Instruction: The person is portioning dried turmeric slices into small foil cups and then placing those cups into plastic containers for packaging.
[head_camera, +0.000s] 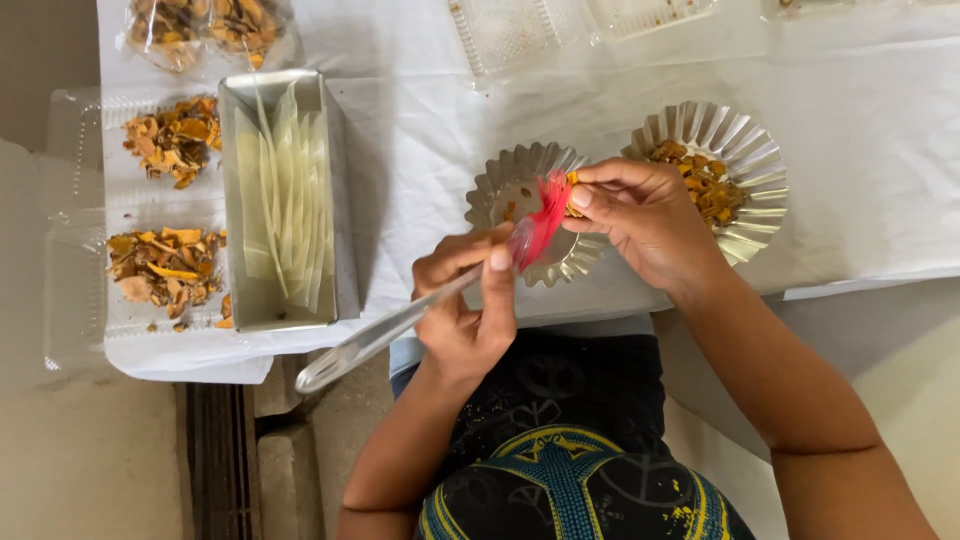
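Left hand (465, 310) — fingers curled shut round a long metal utensil (385, 335), thumb laid upward along it. The utensil's long axis runs from about 8 o'clock, free rounded end low over the table edge, up to about 2 o'clock, where its working end meets a red plastic wrapper (543, 222). Whether it is a spoon or tongs, cannot tell.

Right hand (645, 215) — fingertips pinched closed on the wrapper's far side and on a small orange piece at its top.

Directly under the wrapper: a fluted foil dish (497, 185), nearly bare. At 3 o'clock from it, touching or just beside, a second fluted foil dish (755, 165) holding orange-brown chips.

At 9 o'clock, well apart: a rectangular metal tin (340, 250) of pale strips, long axis 12-to-6. Further left, clear plastic trays (75, 260) with dried orange pieces; a clear bag (205, 30) of the same at 11 o'clock. White cloth (860, 120) beneath.
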